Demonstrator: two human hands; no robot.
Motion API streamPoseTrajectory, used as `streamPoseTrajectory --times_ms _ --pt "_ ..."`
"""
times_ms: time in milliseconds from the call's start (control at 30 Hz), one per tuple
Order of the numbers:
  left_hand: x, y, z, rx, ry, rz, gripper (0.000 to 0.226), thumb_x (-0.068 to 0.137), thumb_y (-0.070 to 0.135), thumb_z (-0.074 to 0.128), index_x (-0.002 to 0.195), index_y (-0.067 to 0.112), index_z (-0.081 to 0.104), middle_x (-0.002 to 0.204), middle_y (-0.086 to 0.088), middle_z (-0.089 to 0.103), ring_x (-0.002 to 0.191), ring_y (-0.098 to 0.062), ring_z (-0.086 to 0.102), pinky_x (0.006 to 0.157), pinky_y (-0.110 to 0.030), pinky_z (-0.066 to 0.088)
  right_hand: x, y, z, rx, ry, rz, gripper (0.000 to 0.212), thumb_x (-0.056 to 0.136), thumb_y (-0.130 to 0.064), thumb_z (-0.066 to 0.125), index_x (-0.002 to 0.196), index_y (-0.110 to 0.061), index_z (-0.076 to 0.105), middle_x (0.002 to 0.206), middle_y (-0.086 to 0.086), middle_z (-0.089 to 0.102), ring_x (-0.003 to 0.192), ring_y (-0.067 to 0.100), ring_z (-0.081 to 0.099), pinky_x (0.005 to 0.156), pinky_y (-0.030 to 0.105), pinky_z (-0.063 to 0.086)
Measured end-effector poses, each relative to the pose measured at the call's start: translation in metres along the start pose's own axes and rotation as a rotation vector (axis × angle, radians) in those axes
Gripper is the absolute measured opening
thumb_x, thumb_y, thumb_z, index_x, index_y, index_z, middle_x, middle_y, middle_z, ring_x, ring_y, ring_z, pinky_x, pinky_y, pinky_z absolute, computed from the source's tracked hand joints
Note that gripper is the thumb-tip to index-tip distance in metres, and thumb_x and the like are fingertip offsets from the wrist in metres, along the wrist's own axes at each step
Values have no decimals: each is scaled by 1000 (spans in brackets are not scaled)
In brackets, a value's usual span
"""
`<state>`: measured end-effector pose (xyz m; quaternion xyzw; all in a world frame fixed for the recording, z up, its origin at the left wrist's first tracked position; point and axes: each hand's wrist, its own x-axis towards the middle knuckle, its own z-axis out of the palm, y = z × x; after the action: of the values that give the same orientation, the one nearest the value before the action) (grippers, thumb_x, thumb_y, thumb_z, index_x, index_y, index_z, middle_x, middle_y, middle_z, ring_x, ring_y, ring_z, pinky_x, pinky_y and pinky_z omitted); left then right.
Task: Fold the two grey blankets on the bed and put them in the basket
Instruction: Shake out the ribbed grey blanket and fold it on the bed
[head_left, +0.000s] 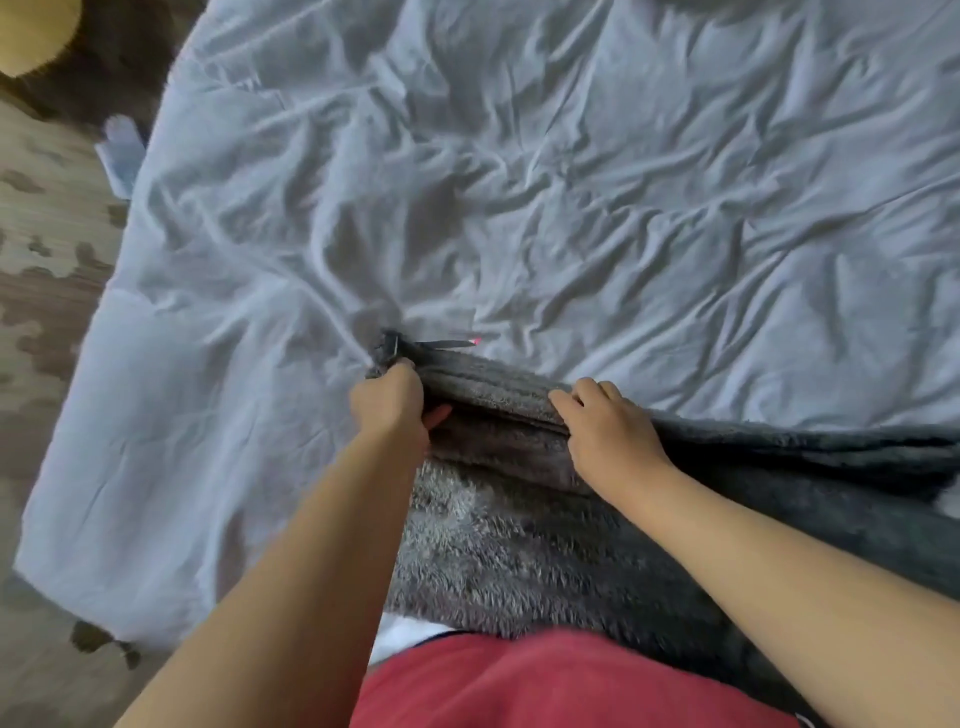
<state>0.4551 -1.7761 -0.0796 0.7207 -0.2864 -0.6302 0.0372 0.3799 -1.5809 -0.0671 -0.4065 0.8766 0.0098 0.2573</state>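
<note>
A fluffy grey blanket (524, 525) lies bunched at the near edge of the bed, right in front of me, with a darker grey part (810, 467) running off to the right. My left hand (389, 400) grips the blanket's folded corner at its far left end, fingers curled round the edge. My right hand (608, 431) grips the same folded edge a little to the right, fingers hooked over the top. A small tag with a pink tip (457, 342) sticks out at the corner. Whether the darker part is a second blanket I cannot tell. No basket is in view.
The bed (519, 182) is covered by a wrinkled pale sheet that fills most of the view. Wooden floor (47, 291) shows along the left, with a pale object (120, 150) lying by the bed's edge and a yellow shape (31, 36) at the top left corner.
</note>
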Motion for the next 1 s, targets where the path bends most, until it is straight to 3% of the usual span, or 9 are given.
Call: streamPoseTrajectory --times_ms 233,400,467,567,633,700,800,900,1000 --pt "-16 -18 -32 -124 -23 -61 18 93 11 60 107 7 50 112 -16 56 97 -31 58 40 -30 53 -17 15 1 -203 -103 398 34 91 -4 48 124 -13 53 120 10 53 110 32 50 90 40 44" --pt "-16 -23 -44 221 -5 108 15 90 7 65 81 7 53 92 -14 57 81 -32 59 42 -29 54 -40 46 -15 -324 13 410 28 87 -2 48 104 -15 66 107 6 61 105 29 50 91 39 35" --pt "-15 -29 -54 643 56 347 19 86 15 68 98 7 56 107 -18 59 96 -37 60 71 -39 57 -57 49 -16 -356 58 329 24 83 -2 53 97 -15 67 102 4 60 104 27 49 90 38 31" --pt "-12 -34 -68 1232 197 826 67 86 19 64 145 20 32 147 -17 31 134 -36 35 112 -47 25 -83 41 -3 -285 -55 285 20 83 -1 54 94 -15 62 103 2 55 101 24 48 92 36 35" --pt "-14 -33 -65 1466 83 1247 72 89 9 53 152 26 24 158 -16 18 144 -35 18 118 -51 1 -96 33 8 -151 -125 379 25 88 1 50 106 -14 56 112 4 54 93 24 51 82 36 46" --pt "-16 -36 -57 1754 -117 1471 72 89 8 47 153 26 19 160 -11 17 148 -31 12 119 -52 -3 -103 27 18 -21 -151 476 46 91 2 48 135 -12 45 135 7 46 109 27 54 84 37 51" --pt "-11 -54 -62 2008 -248 1332 80 92 17 49 155 22 1 162 -9 5 149 -28 6 119 -51 8 -110 18 29 144 -196 571 69 97 -5 46 156 -16 12 162 0 15 144 25 28 106 35 42" --pt "-7 -73 -76 2032 -272 1159 86 93 16 44 152 22 -17 162 -7 -16 150 -30 -5 118 -52 11 -116 10 31 206 -244 573 72 100 -12 43 156 -19 -1 164 -3 -5 151 19 4 119 33 23" --pt "-4 -76 -71 2003 -300 1065 88 91 8 42 151 25 -20 161 -6 -22 149 -33 -10 118 -55 11 -124 15 28 222 -270 544 73 99 -13 41 156 -24 -3 164 -7 -9 151 14 0 118 35 26"
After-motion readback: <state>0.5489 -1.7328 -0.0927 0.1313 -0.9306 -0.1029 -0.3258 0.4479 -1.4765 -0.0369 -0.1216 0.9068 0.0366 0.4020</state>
